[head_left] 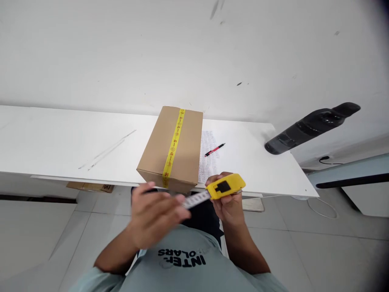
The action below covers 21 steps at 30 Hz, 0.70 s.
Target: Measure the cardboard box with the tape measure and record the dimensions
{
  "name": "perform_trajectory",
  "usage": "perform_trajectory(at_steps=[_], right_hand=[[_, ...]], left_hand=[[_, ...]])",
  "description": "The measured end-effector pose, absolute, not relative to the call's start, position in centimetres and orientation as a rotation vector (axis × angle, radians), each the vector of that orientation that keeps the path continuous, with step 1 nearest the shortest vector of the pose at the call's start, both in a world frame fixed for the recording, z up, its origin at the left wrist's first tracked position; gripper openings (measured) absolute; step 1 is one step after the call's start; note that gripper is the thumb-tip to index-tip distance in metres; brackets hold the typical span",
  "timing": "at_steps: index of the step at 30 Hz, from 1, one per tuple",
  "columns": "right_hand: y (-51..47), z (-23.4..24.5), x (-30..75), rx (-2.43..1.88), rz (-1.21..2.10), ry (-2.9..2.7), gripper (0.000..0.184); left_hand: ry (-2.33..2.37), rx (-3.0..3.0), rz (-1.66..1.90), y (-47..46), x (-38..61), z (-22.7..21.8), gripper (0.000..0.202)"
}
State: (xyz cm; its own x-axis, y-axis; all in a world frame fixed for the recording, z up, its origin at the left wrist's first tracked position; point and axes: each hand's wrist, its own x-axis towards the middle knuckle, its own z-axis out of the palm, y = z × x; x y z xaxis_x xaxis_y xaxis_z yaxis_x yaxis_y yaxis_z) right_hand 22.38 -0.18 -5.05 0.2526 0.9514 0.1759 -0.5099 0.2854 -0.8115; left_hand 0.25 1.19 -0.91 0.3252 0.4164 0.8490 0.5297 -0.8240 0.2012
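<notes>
In front of my body, my right hand point(226, 205) grips a yellow tape measure point(234, 184) with a black patch on its side. A short length of its white blade point(197, 199) sticks out to the left. My left hand point(156, 215), a little blurred, has its fingers stretched towards the blade, with the thumb raised apart. The fingertips overlap the blade's end; whether they touch it I cannot tell. Just beyond both hands, a closed brown cardboard box point(188, 148), sealed with yellow printed tape point(172, 149), sits at the front edge of the white table point(67, 142).
Right of the box lies a printed sheet point(208, 142) with a red and black pen point(214, 150) on it. A tall black bottle-like object point(306, 127) stands near the table's right end. A white wall rises behind. Flat cardboard point(91, 186) shows below the table's left front edge.
</notes>
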Motion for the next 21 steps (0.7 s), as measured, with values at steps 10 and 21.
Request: perform_trajectory(at_steps=[10,21], right_hand=[[-2.0,-6.1,24.1,-0.770,1.236,-0.666,0.061],[-1.4,-7.9,25.9,-0.838,1.181,-0.664,0.061]], left_hand=[[-0.840,-2.360,-1.408,2.7,8.3,-2.1,0.047],[-1.262,-2.464,-1.195,4.0,-4.4,-0.7,0.042]])
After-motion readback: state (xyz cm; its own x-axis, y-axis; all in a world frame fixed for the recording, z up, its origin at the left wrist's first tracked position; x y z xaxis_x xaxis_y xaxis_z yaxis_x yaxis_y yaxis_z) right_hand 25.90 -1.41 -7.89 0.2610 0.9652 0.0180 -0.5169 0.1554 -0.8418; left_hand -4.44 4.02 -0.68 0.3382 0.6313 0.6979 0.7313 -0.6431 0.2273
